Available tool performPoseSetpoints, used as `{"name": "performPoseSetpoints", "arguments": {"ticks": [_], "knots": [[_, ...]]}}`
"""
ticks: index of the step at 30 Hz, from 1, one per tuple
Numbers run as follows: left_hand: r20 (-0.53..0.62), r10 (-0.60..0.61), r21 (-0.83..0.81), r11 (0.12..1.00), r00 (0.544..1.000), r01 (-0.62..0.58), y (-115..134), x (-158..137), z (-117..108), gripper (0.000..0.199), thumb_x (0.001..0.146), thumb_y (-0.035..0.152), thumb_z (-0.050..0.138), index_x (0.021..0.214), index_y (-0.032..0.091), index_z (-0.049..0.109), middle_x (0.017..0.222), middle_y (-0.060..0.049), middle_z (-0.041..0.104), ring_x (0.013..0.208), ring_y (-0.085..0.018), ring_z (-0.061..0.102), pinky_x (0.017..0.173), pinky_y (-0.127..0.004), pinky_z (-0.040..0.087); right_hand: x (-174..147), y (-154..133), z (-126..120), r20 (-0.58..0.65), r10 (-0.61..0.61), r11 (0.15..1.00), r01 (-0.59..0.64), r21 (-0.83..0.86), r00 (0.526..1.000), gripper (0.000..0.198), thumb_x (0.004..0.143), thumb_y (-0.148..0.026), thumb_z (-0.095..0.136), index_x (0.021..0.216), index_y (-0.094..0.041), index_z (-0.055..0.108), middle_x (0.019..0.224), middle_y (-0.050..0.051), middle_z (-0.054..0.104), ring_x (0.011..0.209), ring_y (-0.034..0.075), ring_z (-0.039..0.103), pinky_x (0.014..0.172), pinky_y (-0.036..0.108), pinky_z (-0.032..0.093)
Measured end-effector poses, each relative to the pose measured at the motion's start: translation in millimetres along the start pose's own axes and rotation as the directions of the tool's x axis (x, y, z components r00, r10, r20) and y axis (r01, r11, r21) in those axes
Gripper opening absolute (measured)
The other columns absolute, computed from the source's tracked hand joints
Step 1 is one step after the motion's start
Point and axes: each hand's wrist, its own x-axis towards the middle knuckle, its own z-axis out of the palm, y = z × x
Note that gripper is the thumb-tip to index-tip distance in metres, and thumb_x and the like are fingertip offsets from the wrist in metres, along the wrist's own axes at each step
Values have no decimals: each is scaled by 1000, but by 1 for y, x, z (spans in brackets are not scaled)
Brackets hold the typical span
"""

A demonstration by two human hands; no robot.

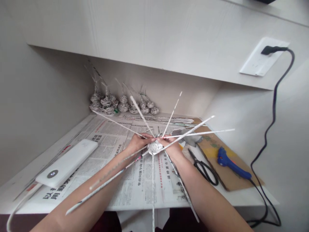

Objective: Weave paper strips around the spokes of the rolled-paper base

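Above the newspaper-covered table I hold a piece woven from rolled paper (155, 148), with a small round centre and several paper sticks radiating outward. My left hand (140, 141) pinches its far left edge, thumb on top and fingers partly hidden behind. On the far right edge, my right hand (171, 144) grips it in the same way, thumb close to the other thumb. One paper stick (153, 190) points down toward my lap, while others fan out past both forearms and toward the back wall.
Several gourd-shaped woven paper pieces (123, 104) line the back. Loose paper sticks (156, 118) lie before them. Black-handled scissors (205, 169) and a blue glue gun (233, 164) on cardboard (223, 180) are at right, its cord hanging from a wall socket (263, 59). A white device (70, 162) lies left.
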Motion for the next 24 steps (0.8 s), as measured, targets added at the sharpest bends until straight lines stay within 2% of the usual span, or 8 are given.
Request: {"name": "performPoseSetpoints", "arguments": {"ticks": [3, 8, 13, 16, 20, 22, 24], "knots": [[17, 19, 4, 1000, 1000, -19, -2, 1, -1, 37, 46, 36, 87, 69, 12, 71, 61, -5, 67, 55, -16, 59, 55, -28, 44, 0, 5, 0, 31, -1, 1000, 1, -16, 1000, 23, 61, -38, 75, 65, -17, 68, 57, 0, 64, 53, 15, 55, 55, 27, 41], [20, 68, 51, 996, 997, -69, 5, -1, 1, 31, 48, 36, 84, 64, 13, 69, 59, -2, 65, 54, -13, 55, 55, -25, 41, 1, 9, 0, -14, 9, 999, -9, -37, 1000, 25, 60, -41, 77, 64, -18, 67, 55, -2, 63, 49, 13, 53, 50, 24, 39], [21, 74, 90, 993, 997, -76, 10, -4, 0, 28, 53, 35, 81, 63, 13, 67, 56, -1, 62, 52, -13, 53, 53, -25, 39, -4, -1, 5, 17, 192, 968, -192, 161, 981, 35, 51, -41, 84, 59, -17, 60, 48, -2, 59, 42, 13, 51, 45, 26, 40], [27, 55, 59, 997, 998, -56, 9, -5, 0, 26, 55, 33, 79, 62, 14, 65, 55, 0, 60, 49, -12, 51, 51, -24, 37, -5, -4, 6, 30, 233, 938, -232, 257, 972, 36, 51, -41, 86, 62, -17, 61, 51, -2, 61, 44, 13, 53, 47, 26, 43], [-10, 61, 58, 997, 998, -61, 7, -3, -1, 24, 55, 31, 78, 61, 14, 63, 55, 0, 59, 48, -11, 50, 50, -24, 37, -3, -6, 4, -89, 187, 938, -151, 311, 978, 36, 55, -43, 84, 67, -17, 62, 58, -1, 63, 49, 11, 53, 46, 23, 40], [-58, 62, 39, 997, 996, -60, 4, 0, -2, 24, 54, 30, 78, 61, 15, 61, 53, 2, 58, 47, -11, 50, 50, -24, 37, -4, -8, 3, -145, 123, 959, -80, 272, 982, 35, 58, -45, 82, 73, -17, 66, 63, 0, 64, 53, 10, 53, 46, 21, 38], [-79, 61, 31, 998, 995, -59, 1, 3, -4, 25, 54, 30, 78, 61, 16, 58, 52, 3, 57, 46, -10, 50, 49, -23, 38, -5, -11, 3, -121, 45, 982, -21, 190, 992, 38, 61, -47, 79, 82, -16, 70, 67, 0, 64, 55, 10, 52, 47, 21, 38]]}}
